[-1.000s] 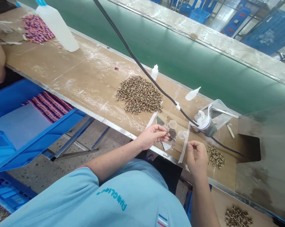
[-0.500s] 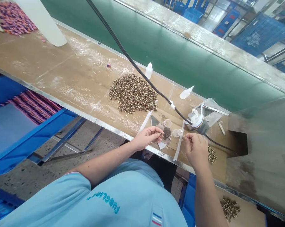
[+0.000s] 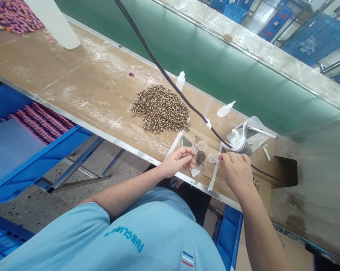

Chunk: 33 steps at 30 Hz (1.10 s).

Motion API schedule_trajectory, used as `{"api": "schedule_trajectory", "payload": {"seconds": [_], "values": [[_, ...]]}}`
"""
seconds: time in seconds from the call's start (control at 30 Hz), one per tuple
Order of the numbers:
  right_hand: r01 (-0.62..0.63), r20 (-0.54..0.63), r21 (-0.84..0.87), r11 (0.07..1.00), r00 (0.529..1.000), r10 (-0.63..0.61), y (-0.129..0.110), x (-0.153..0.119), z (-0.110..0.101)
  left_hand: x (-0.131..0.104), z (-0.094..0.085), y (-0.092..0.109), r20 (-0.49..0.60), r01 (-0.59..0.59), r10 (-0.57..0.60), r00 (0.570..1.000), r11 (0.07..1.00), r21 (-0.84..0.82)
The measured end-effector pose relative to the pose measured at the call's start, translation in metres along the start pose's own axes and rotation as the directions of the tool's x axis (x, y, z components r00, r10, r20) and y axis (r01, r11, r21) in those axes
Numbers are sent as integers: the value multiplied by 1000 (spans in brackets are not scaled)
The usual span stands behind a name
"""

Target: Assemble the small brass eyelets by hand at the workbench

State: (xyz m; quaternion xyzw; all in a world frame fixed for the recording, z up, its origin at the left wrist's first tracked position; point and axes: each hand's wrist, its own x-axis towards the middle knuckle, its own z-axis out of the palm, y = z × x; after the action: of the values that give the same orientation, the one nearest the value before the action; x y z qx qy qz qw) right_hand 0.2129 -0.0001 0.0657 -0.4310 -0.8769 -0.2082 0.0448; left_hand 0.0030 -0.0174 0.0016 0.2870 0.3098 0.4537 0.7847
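My left hand (image 3: 180, 161) is closed in a pinch at the front of the bench, its fingertips on something small that I cannot make out. Beside those fingers lie a dark grey cloth scrap (image 3: 201, 158) and a clear round lid (image 3: 201, 146). My right hand (image 3: 237, 171) has thumb and fingers pressed together, next to a small clear dish (image 3: 213, 158). What it pinches, if anything, is hidden. Behind my left hand is a large pile of small gold-and-dark pieces (image 3: 161, 109). A smaller heap of these pieces (image 3: 256, 184) shows partly behind my right wrist.
Two white squeeze bottles, one upright (image 3: 180, 81) and one lying down (image 3: 226, 109), stand along the back edge. A black cable (image 3: 161, 69) crosses above the bench to a cup with white tissue (image 3: 237, 141). A grey metal housing (image 3: 313, 162) bounds the right.
My right hand has moved slightly up and towards the clear dish, turning its back more to view and covering more of the small heap. My left hand stays nearly in place.
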Motion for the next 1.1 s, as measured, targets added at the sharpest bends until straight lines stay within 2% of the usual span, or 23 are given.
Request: {"api": "schedule_trajectory", "payload": {"seconds": [0.3,0.47,0.73,0.83,0.97,1.1], "values": [[96,53,-91,991,994,-91,1,6,-7,0,-1,0,-4,-2,2,1000,1000,-15],[126,113,-87,988,987,-116,-1,9,-10,0,-2,-1,-11,-3,3,1000,999,-42],[148,141,-34,988,980,-142,-1,13,-12,0,1,0,-18,-1,1,1000,999,-39],[92,124,34,995,988,-95,3,10,-10,-1,1,0,-47,-19,18,999,1000,-5],[-83,44,177,981,996,76,7,0,-5,-1,0,0,-71,-15,17,997,999,32],[-265,28,445,855,959,283,4,-13,0,-3,6,0,-83,43,-42,996,999,12]]}}
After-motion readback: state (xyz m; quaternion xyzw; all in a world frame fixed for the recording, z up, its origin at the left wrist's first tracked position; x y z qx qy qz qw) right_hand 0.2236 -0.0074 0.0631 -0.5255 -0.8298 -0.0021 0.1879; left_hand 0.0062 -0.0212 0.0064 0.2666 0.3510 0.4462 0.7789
